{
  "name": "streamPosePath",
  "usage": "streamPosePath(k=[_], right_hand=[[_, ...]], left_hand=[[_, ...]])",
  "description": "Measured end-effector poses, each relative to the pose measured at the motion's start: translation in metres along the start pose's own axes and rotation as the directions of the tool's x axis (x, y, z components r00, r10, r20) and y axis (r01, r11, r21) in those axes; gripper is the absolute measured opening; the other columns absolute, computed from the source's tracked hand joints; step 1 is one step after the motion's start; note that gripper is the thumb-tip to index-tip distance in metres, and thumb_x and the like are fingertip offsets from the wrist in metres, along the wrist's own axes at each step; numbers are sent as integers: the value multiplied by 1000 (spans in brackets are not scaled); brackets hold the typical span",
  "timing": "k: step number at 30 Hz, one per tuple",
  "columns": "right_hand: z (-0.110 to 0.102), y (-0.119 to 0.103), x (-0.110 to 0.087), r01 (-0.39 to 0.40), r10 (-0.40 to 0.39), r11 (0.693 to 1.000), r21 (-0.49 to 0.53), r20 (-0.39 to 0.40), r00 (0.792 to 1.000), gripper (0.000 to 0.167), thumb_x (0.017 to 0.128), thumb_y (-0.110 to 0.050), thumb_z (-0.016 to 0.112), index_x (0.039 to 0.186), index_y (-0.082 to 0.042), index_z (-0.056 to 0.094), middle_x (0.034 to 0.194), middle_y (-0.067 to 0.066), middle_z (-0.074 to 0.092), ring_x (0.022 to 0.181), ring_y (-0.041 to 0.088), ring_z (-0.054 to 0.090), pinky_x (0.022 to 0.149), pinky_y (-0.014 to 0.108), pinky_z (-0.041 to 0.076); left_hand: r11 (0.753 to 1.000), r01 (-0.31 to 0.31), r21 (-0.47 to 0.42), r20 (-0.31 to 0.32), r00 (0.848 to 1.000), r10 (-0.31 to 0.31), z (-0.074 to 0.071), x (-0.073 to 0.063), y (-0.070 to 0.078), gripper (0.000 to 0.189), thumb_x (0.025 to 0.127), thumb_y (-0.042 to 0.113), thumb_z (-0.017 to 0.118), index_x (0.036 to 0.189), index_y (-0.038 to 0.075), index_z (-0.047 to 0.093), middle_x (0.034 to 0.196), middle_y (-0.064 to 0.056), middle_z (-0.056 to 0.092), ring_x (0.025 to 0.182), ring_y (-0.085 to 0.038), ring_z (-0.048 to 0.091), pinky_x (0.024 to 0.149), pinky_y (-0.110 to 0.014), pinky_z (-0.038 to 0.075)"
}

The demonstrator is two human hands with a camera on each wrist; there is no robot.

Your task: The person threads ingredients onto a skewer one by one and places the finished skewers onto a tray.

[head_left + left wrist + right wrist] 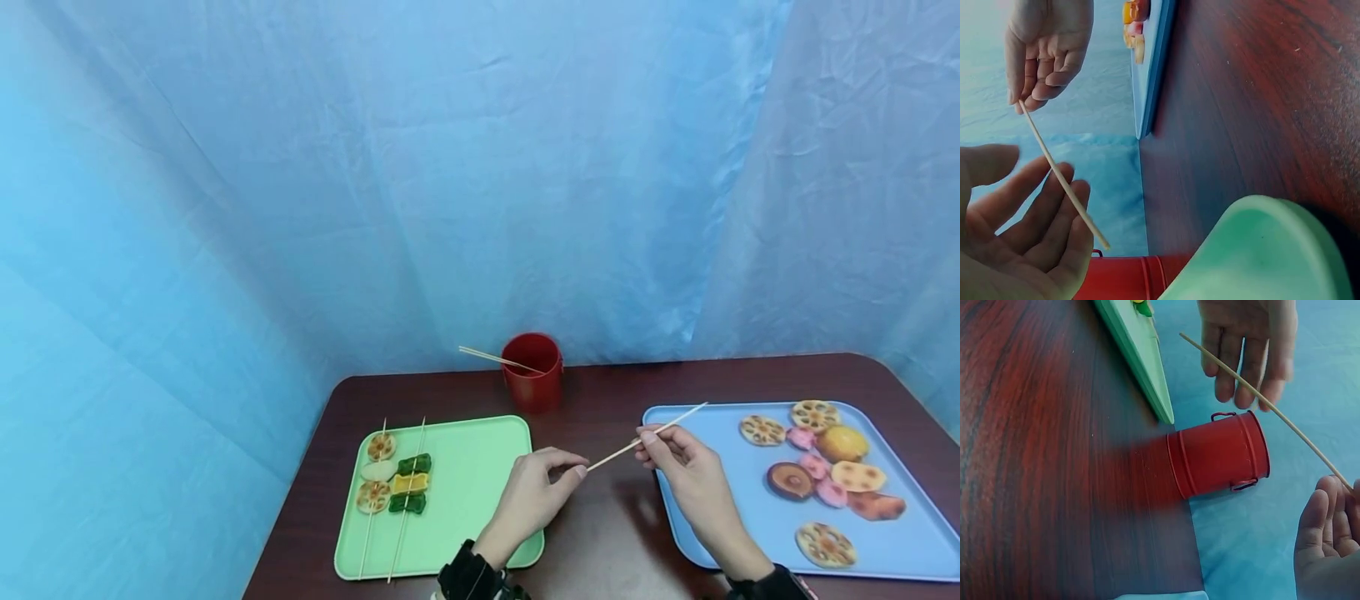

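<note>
A bare wooden skewer (621,452) slants through the air between the two hands, over the table's middle. Thumb and fingertips of the right hand (693,483) pinch it, near one end in the left wrist view. The left hand (531,493) is beside the green tray; its thumb stands apart and its fingers are spread, with the skewer (1067,189) crossing them in the left wrist view. On the green tray (483,454) lie two loaded skewers, one with lotus root slices (373,497) and a pale oval piece (378,471), the other with green pieces (407,503) around a yellow one (409,483).
Behind the hands stands a red bucket (534,392) with thin skewers (487,356) leaning in it. At right, a blue tray (712,521) holds several loose pieces, among them lotus root slices (825,545), a mushroom (790,481) and pink pieces (831,492). Blue cloth (525,167) hangs behind the table.
</note>
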State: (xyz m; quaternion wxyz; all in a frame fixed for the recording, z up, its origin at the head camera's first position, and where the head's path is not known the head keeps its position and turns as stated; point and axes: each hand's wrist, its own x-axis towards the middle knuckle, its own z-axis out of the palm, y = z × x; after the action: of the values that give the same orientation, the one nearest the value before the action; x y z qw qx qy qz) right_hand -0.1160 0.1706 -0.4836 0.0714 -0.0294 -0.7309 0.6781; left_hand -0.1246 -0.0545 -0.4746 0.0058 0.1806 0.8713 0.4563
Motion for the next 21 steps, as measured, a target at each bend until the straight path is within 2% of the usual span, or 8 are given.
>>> streamPosePath(k=[4, 11, 16, 21], right_hand=[[0, -1, 0, 1, -1, 1000, -25, -1, 1000, 36, 107, -29, 59, 117, 5, 64, 98, 10, 74, 88, 13, 72, 77, 27, 59], [-1, 0, -1, 9, -7, 999, -51, 38, 999, 36, 108, -29, 57, 118, 5, 65, 104, 11, 73, 90, 15, 72, 79, 27, 58], [-8, 0, 1, -3, 13, 995, -102, 98, 995, 41, 108, -33, 57, 124, 4, 64, 112, 14, 73, 92, 15, 72, 80, 29, 59], [-26, 1, 1, 4, 20, 982, -191, 125, 992, 43, 108, -31, 58, 130, 6, 63, 109, 16, 74, 90, 12, 72, 78, 30, 59]], left_hand=[[999, 28, 29, 30, 999, -29, 2, 1, -1, 11, 96, 16, 73, 102, 17, 83, 95, 12, 75, 84, 3, 62, 74, -21, 49], [999, 51, 11, 45, 998, -51, 4, -1, -2, 8, 94, 12, 77, 97, 14, 83, 88, 11, 74, 72, 4, 57, 65, -19, 47], [996, 87, -20, 28, 996, -86, 4, -2, -4, 6, 94, 12, 77, 95, 11, 82, 83, 11, 73, 69, 3, 56, 62, -20, 47], [995, 95, -31, -2, 995, -95, 1, -3, -8, 7, 95, 11, 75, 97, 9, 81, 82, 10, 73, 67, 3, 57, 60, -20, 48]])
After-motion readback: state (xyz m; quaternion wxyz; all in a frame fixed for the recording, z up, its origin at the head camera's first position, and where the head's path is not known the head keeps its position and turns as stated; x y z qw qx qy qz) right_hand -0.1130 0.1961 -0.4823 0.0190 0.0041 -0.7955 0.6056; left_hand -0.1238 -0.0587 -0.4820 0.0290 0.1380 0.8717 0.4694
